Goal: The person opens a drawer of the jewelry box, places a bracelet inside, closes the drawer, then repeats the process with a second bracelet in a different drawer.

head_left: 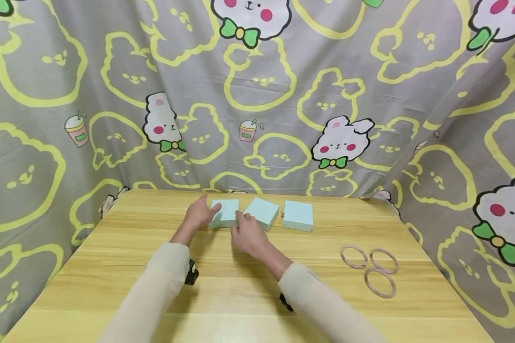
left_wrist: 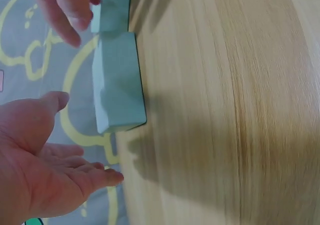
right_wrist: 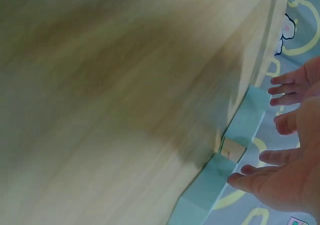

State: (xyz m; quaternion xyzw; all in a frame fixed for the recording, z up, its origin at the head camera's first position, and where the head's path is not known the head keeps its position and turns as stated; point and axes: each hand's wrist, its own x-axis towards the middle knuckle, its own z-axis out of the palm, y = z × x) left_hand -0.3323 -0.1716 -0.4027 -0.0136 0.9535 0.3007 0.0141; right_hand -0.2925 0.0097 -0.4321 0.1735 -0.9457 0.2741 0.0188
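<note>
Three pale blue square boxes lie in a row at the back of the table: a left box (head_left: 226, 213), a middle box (head_left: 263, 211) turned at an angle, and a right box (head_left: 298, 214). My left hand (head_left: 197, 214) is at the left box's outer side, thumb over its edge in the head view. Its fingers are spread with nothing in them, as the left wrist view shows beside the box (left_wrist: 120, 80). My right hand (head_left: 250, 236) reaches to the front of the gap between left and middle boxes, fingers loosely extended and holding nothing.
Three pinkish rings (head_left: 379, 296) lie close together on the right of the wooden table (head_left: 223, 305). A small shiny piece (head_left: 283, 214) sits between the middle and right boxes. Behind the table's back edge hangs a patterned grey curtain (head_left: 214, 157).
</note>
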